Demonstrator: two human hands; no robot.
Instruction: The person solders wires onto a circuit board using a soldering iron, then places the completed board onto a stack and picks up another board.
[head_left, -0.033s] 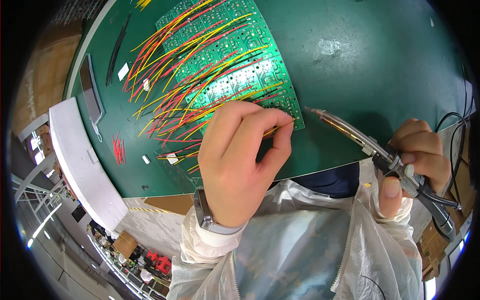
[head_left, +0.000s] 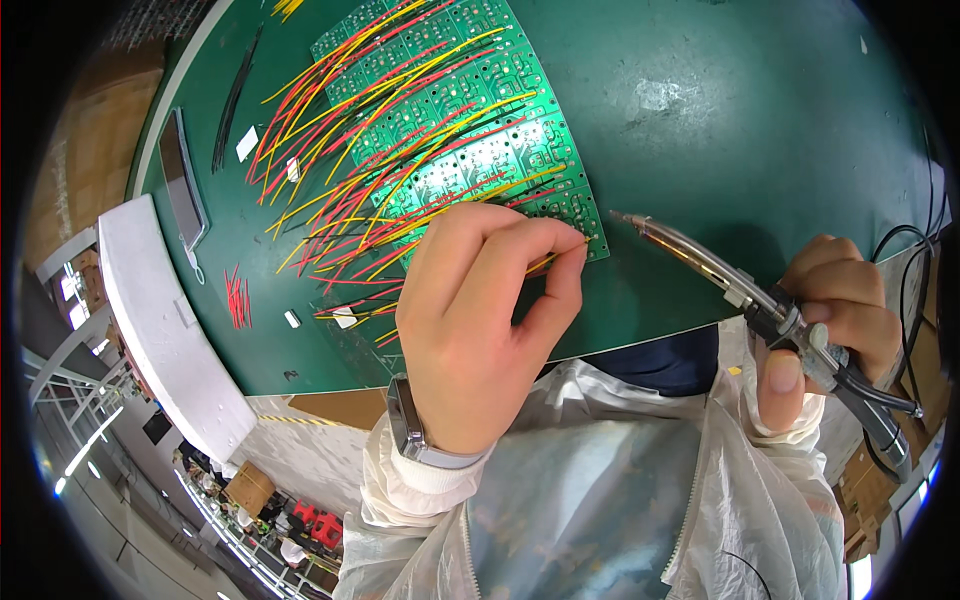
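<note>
My left hand is at the near right corner of a panel of green circuit boards. Its thumb and forefinger pinch a thin yellow wire, whose end meets the board by the fingertips. Many red, yellow and black wires stick out to the left from the panel. In my right hand is a soldering iron with a thin feed tube along it. The iron's tip points at the panel's corner, a short gap away from the board and my left fingertips.
The green table extends right of the panel. On the left lie short red wires, black wires, a dark flat phone-like device and small white pieces. White foam lines the left edge. Black cables hang at right.
</note>
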